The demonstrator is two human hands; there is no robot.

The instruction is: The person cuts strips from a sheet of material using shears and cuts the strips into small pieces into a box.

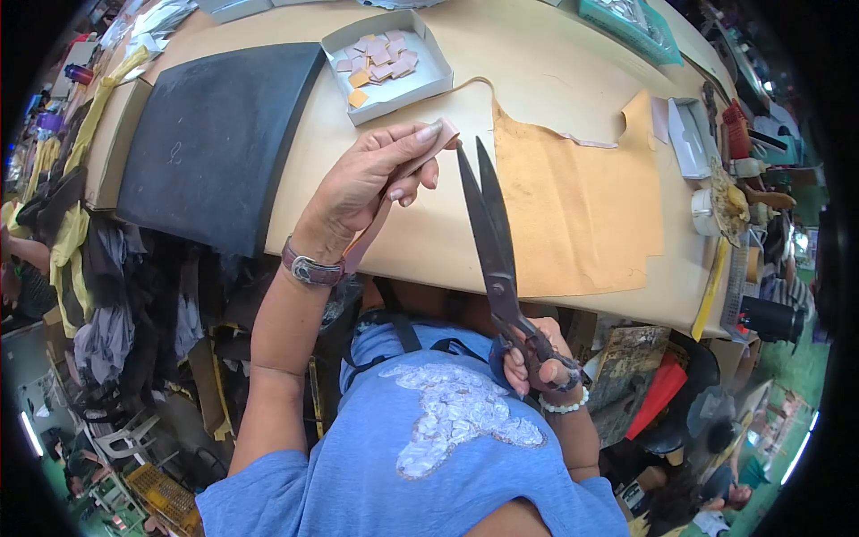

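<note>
Left hand point(358, 174): strip point(442, 140), pinched. Right hand point(555, 369): scissors point(497, 273), gripped, parted. Box point(407, 100), 12 o'clock; sheet point(577, 210), 2 o'clock.

No readable text, labels, brands or numbers; small pale mark point(176, 153) on black board point(231, 134) illegible.

Narrow pale-pink strip point(435, 150) was pinched slantwise between left fingers point(422, 136); dark metal scissors point(497, 268), partly opened, pointed upward from right fingers point(516, 371).
</note>
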